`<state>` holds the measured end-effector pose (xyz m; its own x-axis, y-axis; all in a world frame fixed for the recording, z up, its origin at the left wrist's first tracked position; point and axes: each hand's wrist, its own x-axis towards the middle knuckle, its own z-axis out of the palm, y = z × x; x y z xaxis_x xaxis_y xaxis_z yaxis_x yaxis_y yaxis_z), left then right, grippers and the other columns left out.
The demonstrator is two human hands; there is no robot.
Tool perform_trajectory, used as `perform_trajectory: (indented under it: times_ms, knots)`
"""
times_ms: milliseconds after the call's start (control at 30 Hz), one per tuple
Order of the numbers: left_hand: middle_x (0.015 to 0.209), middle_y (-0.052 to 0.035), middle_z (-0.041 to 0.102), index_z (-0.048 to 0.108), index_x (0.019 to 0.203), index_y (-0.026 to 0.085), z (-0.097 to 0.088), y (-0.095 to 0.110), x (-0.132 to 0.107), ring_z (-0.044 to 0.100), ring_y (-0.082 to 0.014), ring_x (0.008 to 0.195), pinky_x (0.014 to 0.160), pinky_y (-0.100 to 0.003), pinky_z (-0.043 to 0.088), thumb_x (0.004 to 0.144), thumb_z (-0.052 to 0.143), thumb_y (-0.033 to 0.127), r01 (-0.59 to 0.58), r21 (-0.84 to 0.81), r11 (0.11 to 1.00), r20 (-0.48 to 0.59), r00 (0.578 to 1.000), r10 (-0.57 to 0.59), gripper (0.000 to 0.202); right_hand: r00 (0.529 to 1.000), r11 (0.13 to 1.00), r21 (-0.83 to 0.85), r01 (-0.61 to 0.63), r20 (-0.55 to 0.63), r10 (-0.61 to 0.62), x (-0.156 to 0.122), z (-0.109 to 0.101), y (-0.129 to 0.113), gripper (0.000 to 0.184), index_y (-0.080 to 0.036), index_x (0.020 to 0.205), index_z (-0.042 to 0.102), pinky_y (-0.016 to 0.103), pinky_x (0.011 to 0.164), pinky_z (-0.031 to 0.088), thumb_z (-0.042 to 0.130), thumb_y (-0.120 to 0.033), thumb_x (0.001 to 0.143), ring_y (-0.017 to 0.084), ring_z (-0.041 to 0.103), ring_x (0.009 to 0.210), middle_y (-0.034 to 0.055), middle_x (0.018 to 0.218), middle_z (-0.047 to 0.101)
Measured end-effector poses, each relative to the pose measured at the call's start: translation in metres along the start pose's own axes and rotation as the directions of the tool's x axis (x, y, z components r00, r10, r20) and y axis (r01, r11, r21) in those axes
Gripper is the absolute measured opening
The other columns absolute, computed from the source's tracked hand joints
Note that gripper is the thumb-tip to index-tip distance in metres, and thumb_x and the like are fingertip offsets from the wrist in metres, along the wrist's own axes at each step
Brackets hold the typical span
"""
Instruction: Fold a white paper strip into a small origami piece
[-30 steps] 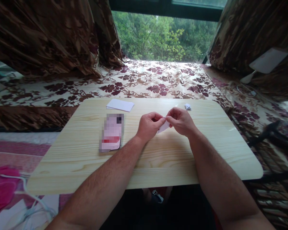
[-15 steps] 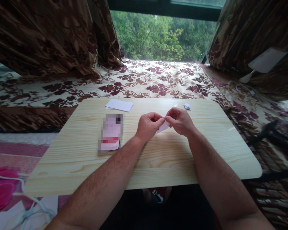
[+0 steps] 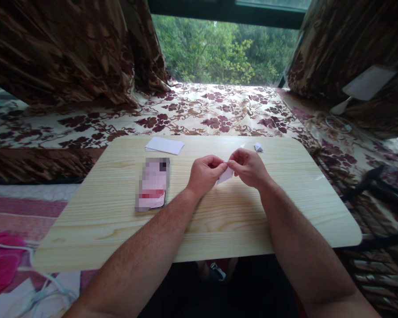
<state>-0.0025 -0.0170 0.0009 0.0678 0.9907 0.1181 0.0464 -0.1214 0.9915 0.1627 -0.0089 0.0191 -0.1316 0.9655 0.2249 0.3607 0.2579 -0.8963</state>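
Observation:
Over the middle of a light wooden table (image 3: 199,229), my left hand (image 3: 204,174) and my right hand (image 3: 248,168) meet fingertip to fingertip. Both pinch a small folded piece of white paper (image 3: 224,176) held just above the tabletop. Most of the paper is hidden by my fingers. A phone (image 3: 152,184) lies flat to the left of my left hand. Behind it rests a small stack of white paper sheets (image 3: 165,145). A tiny folded white paper shape (image 3: 258,147) sits near the far edge, behind my right hand.
A floral patterned cloth (image 3: 202,112) covers the ledge beyond the table, with brown curtains (image 3: 63,48) on both sides of a window. A pink item (image 3: 3,260) and a white cable (image 3: 43,291) lie at lower left. A dark stand (image 3: 378,181) is at right.
Almost nothing differs; my hands stay together on the folded paper with only slight finger shifts, and the view has drifted a little.

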Motion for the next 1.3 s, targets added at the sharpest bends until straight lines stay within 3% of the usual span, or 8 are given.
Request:
perform_trajectory:
  times_ms: [967, 1100, 1200, 1300]
  knots:
    - [0.06, -0.0012, 0.064, 0.071, 0.07, 0.015, 0.001, 0.002, 0.0, 0.055, -0.0116, 0.053, 0.049, -0.023, 0.043, 0.071, 0.079, 0.042, 0.008, -0.012, 1.0, -0.018, 1.0, -0.008, 0.028, 1.0, 1.0, -0.02, 0.008, -0.024, -0.009, -0.001, 0.001, 0.0, 0.01, -0.017, 0.074, 0.063, 0.024, 0.051, 0.041, 0.066, -0.025, 0.078, 0.011, 0.054, 0.057, -0.0006, 0.064, 0.061]
    - [0.057, 0.0009, 0.06, 0.07, 0.068, 0.014, 0.002, 0.001, 0.001, 0.048, -0.0084, 0.05, 0.048, -0.022, 0.038, 0.071, 0.079, 0.038, 0.001, -0.073, 0.997, -0.054, 0.999, -0.005, 0.026, 1.0, 0.994, 0.109, 0.007, -0.028, -0.004, 0.0, 0.006, 0.0, 0.014, -0.018, 0.077, 0.061, 0.024, 0.05, 0.042, 0.07, -0.029, 0.077, 0.011, 0.053, 0.057, -0.0012, 0.067, 0.06]
    - [0.056, 0.0026, 0.057, 0.068, 0.068, 0.015, 0.001, 0.0, 0.003, 0.044, -0.0071, 0.048, 0.047, -0.022, 0.033, 0.069, 0.08, 0.036, 0.009, -0.202, 0.979, -0.093, 0.995, -0.028, 0.023, 0.999, 0.957, 0.287, -0.042, -0.003, 0.044, 0.0, 0.01, 0.0, 0.029, -0.018, 0.09, 0.061, 0.024, 0.049, 0.044, 0.077, -0.034, 0.073, 0.011, 0.053, 0.056, -0.0031, 0.067, 0.06]
    - [0.053, 0.0038, 0.054, 0.066, 0.069, 0.016, 0.001, -0.001, 0.004, 0.042, -0.0069, 0.046, 0.045, -0.022, 0.029, 0.067, 0.08, 0.032, 0.043, -0.333, 0.942, -0.11, 0.99, -0.085, 0.022, 0.995, 0.926, 0.364, -0.098, 0.064, 0.08, 0.0, 0.012, 0.001, 0.029, -0.017, 0.082, 0.061, 0.023, 0.047, 0.042, 0.079, -0.038, 0.072, 0.009, 0.051, 0.053, -0.0035, 0.064, 0.059]
